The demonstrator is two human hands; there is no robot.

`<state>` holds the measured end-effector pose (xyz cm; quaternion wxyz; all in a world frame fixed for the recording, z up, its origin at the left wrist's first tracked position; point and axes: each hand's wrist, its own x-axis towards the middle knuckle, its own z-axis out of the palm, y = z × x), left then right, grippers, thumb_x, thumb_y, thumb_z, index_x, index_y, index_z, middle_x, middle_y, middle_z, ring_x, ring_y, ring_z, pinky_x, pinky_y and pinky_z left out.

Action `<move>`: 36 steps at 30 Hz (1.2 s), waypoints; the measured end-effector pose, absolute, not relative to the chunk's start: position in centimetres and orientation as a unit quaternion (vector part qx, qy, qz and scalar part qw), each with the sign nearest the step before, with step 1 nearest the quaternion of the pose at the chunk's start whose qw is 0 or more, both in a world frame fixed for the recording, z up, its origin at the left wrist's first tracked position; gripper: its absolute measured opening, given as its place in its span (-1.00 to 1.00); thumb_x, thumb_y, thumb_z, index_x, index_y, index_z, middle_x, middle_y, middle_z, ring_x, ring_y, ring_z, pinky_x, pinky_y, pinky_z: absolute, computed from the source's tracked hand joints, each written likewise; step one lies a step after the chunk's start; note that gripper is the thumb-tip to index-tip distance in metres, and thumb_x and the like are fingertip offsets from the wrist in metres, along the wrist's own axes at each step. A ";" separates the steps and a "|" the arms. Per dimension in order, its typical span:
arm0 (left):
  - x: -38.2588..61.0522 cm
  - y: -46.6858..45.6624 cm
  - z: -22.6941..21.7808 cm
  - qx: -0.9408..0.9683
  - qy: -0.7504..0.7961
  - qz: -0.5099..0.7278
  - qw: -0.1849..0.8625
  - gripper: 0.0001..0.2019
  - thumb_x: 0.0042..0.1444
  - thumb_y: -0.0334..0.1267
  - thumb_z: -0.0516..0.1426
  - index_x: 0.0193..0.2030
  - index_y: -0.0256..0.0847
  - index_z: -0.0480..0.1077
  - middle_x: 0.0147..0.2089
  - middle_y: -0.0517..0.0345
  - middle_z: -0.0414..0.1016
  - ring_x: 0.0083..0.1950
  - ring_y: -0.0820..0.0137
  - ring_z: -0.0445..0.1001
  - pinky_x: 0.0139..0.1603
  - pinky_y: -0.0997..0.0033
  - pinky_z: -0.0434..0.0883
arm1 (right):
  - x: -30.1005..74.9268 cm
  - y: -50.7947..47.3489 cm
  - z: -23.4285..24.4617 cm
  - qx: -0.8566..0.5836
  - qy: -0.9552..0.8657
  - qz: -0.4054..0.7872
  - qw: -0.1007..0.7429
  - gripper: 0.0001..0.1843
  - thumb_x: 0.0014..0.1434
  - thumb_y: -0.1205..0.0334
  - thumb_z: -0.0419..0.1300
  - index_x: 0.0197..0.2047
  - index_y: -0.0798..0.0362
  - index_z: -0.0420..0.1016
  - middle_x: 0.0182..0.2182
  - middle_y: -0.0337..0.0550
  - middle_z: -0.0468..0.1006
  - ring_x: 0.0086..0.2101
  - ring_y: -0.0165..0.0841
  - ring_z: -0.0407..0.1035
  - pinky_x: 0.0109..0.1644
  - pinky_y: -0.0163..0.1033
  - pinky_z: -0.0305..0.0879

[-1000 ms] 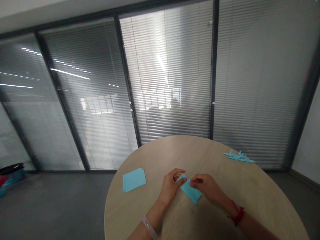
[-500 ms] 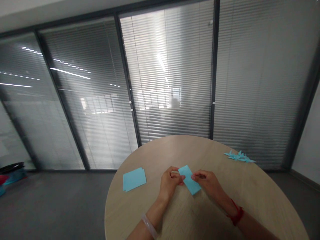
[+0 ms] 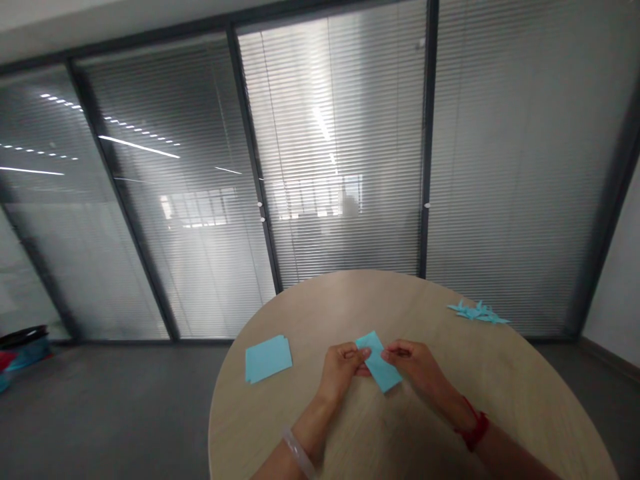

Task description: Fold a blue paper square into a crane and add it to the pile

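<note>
Between my hands is a light-blue sheet of paper (image 3: 384, 375), folded into a narrow rectangle and tilted, just above the table. My left hand (image 3: 345, 365) is closed on its left edge, thumb on top and fingers beneath. At the right edge, my right hand (image 3: 411, 359) pinches the paper between thumb and fingertips. A clear band circles my left wrist and a red cord my right. To the left lies a stack of blue paper sheets (image 3: 269, 359). Several folded blue paper cranes (image 3: 479, 312) rest in a pile at the far right.
The round wooden table (image 3: 360, 300) has its far edge close to a glass partition with blinds (image 3: 345, 240). On the floor at the far left stands a dark-rimmed bin (image 3: 25, 343), partly cut off.
The fingers of my left hand have curled in a little, and its thumb has shifted slightly on the paper. My right hand and the sheet have barely moved.
</note>
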<state>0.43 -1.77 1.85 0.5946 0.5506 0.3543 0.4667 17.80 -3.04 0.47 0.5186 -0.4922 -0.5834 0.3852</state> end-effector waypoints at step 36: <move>1.0 -2.5 2.2 0.627 0.385 0.431 0.522 -0.49 -0.20 0.24 0.20 -0.61 -0.27 0.40 -0.61 0.17 0.43 -0.56 0.39 0.41 -0.45 0.41 0.38 | 17.5 -3.4 0.6 -0.469 -0.586 0.378 0.542 -0.64 -0.09 -0.07 0.29 -0.47 0.10 0.54 -0.52 -0.15 0.58 -0.44 -0.28 0.44 -0.34 -0.27 0.33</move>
